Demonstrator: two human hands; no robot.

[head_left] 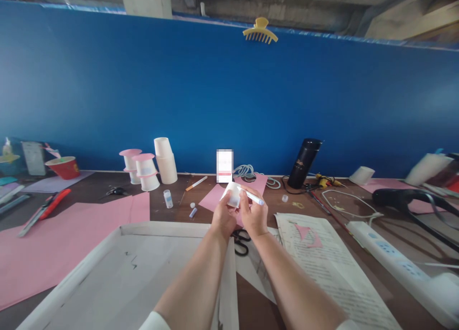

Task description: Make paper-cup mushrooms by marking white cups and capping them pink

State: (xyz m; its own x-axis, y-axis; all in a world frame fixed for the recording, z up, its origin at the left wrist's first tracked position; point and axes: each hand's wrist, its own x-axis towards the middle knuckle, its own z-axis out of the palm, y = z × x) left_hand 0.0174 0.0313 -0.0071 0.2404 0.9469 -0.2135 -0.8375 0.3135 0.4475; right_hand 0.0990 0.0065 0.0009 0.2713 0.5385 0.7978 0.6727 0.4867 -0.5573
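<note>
In the middle of the head view my left hand [225, 217] is closed round a small white paper cup [233, 194]. My right hand [254, 216] grips a white marker [253, 196] with a pale lavender end, its tip side pointing at the cup. Both hands are close together above pink paper [211, 197]. A lavender pen cap [193, 212] lies to the left of them. Black-handled scissors [241, 244] lie partly hidden below my wrists. Behind the hands a phone [224, 165] stands upright with its screen lit.
On the left stand paper cups with pink discs [146, 172], stacked white cups [165, 161] and a red cutter [53, 205]. To the right are a black flask [304, 163], printed sheets [333, 263] and a power strip [392, 263]. A white box lid [118, 282] lies in front.
</note>
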